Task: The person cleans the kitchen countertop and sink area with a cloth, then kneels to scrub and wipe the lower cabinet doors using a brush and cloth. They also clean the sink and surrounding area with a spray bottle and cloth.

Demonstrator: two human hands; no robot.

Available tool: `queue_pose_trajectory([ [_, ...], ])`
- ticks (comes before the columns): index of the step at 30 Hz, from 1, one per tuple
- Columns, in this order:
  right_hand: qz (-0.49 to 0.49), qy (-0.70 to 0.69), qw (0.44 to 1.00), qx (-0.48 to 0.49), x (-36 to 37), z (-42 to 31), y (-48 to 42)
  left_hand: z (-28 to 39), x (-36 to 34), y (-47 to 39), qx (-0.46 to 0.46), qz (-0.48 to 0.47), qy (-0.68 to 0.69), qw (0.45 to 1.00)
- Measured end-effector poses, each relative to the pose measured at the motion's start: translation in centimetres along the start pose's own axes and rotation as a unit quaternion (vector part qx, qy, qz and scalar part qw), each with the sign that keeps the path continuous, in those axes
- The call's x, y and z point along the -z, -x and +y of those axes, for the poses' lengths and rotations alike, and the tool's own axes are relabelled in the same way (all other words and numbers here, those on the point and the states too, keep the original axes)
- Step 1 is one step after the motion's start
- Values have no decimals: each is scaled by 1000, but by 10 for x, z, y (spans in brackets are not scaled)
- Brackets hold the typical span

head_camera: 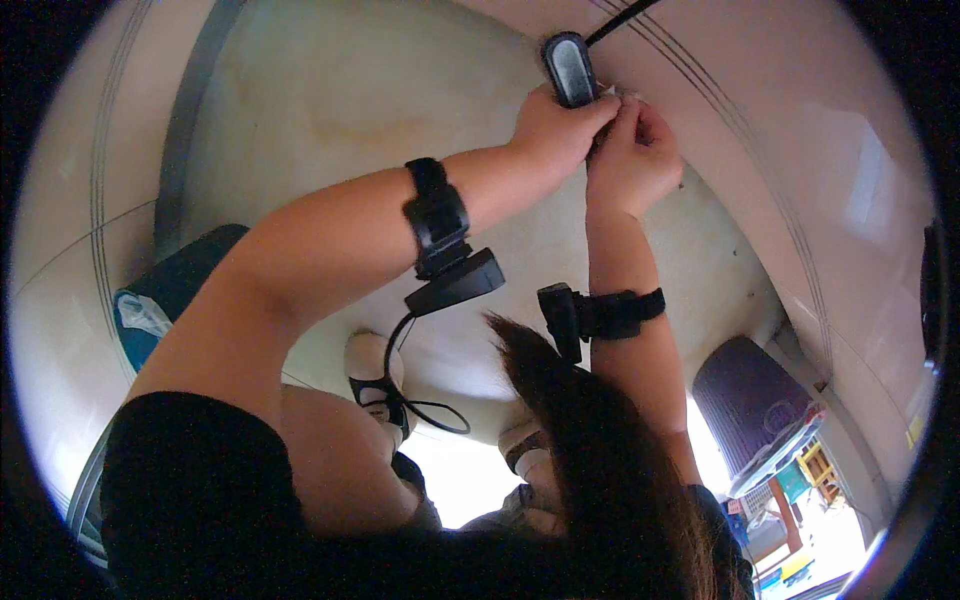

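Observation:
At the top, right of the middle, my left hand (559, 131) is closed round a black device (571, 69) with a rounded grey face. A black cable (619, 21) runs up and right behind it. My right hand (636, 157) is against the left thumb, its thumb and fingers bent together. A small whitish thing (626, 93) shows just above the fingertips; whether the right fingers hold it cannot be told. Between the hands is a dark narrow part, mostly hidden. Each forearm wears a black strap with a box-like module.
A dark green bin (180, 277) with a plastic liner stands at left. A ribbed purple bin (750, 405) is at lower right, near a shelf with mixed items. Pale tiled wall (810, 165) curves along the right. Two sandalled feet are below, with a long hank of hair hanging in view.

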State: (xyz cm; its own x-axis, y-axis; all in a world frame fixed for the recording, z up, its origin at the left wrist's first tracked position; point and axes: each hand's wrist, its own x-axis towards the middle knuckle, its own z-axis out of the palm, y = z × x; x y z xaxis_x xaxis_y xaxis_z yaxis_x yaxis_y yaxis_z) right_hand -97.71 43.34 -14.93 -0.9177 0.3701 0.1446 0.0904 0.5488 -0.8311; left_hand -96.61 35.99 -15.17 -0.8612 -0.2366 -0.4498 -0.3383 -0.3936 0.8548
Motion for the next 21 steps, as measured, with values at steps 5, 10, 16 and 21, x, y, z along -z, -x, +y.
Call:
queue_pose_trajectory([
  [5,7,-11,999,39,-18,-5,3,2,26,-3,-11,-8,10,1000],
  [10,-12,-29,999,15,-13,-4,0,3,26,0,-18,-13,35,999],
  [16,-3,-16,998,-62,11,17,-4,2,17,6,9,-28,-15,999],
  [21,-3,-6,999,37,-9,6,-1,-4,24,5,29,-16,-14,999],
])
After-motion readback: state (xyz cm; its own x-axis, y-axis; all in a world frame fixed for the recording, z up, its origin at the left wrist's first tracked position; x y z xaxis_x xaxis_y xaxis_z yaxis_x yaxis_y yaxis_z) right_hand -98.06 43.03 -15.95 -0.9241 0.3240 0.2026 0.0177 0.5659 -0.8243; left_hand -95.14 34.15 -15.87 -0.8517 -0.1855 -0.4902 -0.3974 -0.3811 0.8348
